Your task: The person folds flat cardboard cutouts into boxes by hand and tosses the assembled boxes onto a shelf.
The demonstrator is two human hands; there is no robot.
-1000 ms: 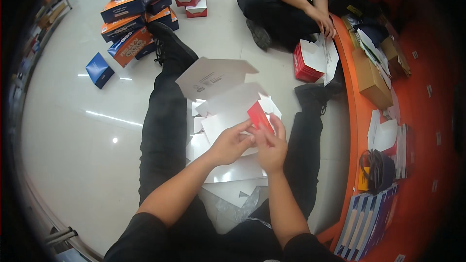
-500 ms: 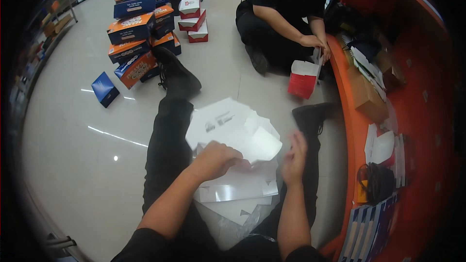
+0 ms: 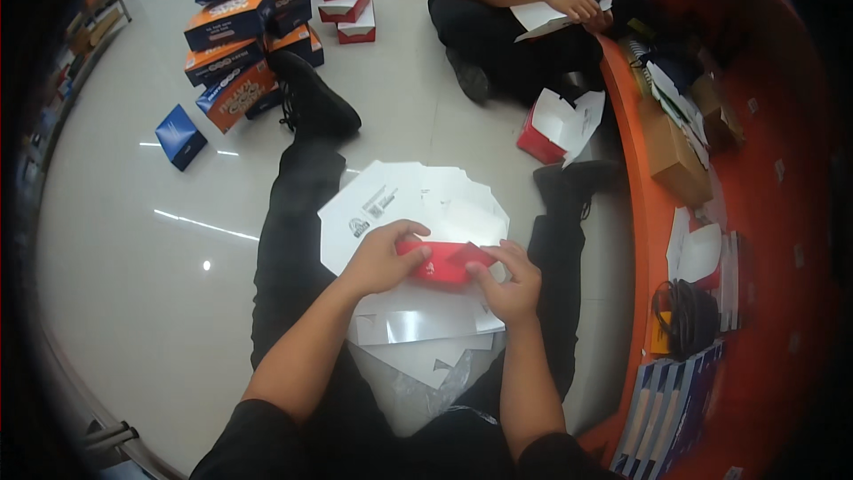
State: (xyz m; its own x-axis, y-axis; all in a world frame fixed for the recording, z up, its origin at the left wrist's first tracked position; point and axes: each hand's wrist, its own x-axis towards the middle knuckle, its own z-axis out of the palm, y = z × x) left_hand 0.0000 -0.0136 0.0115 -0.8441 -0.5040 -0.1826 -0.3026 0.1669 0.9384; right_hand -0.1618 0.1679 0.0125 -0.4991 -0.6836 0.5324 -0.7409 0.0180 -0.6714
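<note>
Between my outstretched legs lies a stack of flat cardboard sheets point(image 3: 426, 320). On top is a partly folded carton point(image 3: 351, 213), its white inside facing up and printed at the left; its near wall stands up and shows a red outer face. My left hand point(image 3: 387, 258) pinches the left end of that red wall, thumb on the near side. At the wall's right end my right hand point(image 3: 508, 280) grips the corner, where a small flap is bent. Clear plastic film point(image 3: 435, 391) lies under the near edge of the sheets.
Orange and blue boxes point(image 3: 235, 22) are piled at the far left, beside a lone blue box point(image 3: 181, 138) and stacked red-and-white boxes point(image 3: 346, 4). Across from me a person point(image 3: 524, 27) handles a white sheet; an opened red box point(image 3: 555, 129) sits nearby. An orange shelf point(image 3: 635, 213) runs along the right.
My right hand has come in from the side and taken the carton's right corner. The red wall is now raised. The other person's red box is on the floor, and they hold a white sheet.
</note>
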